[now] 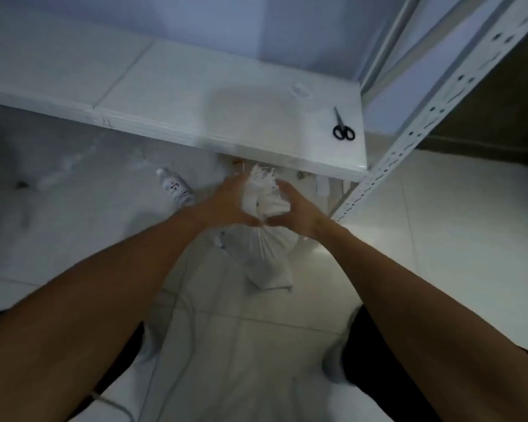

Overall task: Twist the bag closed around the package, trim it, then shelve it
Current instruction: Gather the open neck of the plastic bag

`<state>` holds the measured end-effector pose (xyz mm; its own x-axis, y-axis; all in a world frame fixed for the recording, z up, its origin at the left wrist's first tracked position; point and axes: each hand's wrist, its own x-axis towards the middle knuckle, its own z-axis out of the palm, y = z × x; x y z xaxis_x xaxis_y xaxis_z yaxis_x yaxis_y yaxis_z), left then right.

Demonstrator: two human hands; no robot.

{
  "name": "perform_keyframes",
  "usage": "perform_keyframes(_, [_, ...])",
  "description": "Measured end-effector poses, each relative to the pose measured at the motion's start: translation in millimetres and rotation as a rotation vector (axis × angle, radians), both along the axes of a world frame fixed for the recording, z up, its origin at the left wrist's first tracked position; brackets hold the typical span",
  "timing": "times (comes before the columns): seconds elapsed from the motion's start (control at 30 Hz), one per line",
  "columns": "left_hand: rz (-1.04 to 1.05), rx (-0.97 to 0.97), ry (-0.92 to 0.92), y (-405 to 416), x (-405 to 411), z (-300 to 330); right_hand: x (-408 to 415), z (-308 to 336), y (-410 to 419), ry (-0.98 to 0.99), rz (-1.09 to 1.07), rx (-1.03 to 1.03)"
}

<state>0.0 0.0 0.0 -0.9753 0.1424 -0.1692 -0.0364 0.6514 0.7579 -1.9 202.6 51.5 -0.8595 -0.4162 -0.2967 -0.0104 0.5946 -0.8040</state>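
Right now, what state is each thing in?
Bag: neck gathered and gripped, untrimmed, off the shelf.
Left hand: shut on bag neck.
Right hand: shut on bag neck.
Scissors: closed, lying on shelf.
Bottle: lying on floor.

Shelf board [195, 95] mostly bare; wide open patch at centre and left, reachable from the front edge. Only scissors [343, 129] near the right front corner, w/ a small clear scrap [301, 90] behind them. Slotted upright post [433, 108] bounds the right side, blocks entry from there. Both hands, left hand [229, 199] and right hand [293, 208], w/ bag [265, 196] sit just below the board's front lip. Bottle [176, 185] lies on floor [439, 239] to the left; floor at right open.
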Motion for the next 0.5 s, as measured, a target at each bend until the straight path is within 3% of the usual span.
perform_keyframes(0.23, [-0.012,-0.122,-0.022,-9.8,-16.6,-56.6,-21.9,-84.9,-32.9,-0.053,0.024,0.077])
perform_keyframes(0.5, [0.128,0.025,-0.007,1.0,4.8,-43.8,-5.6,-86.1,-46.9,0.0,-0.036,0.047])
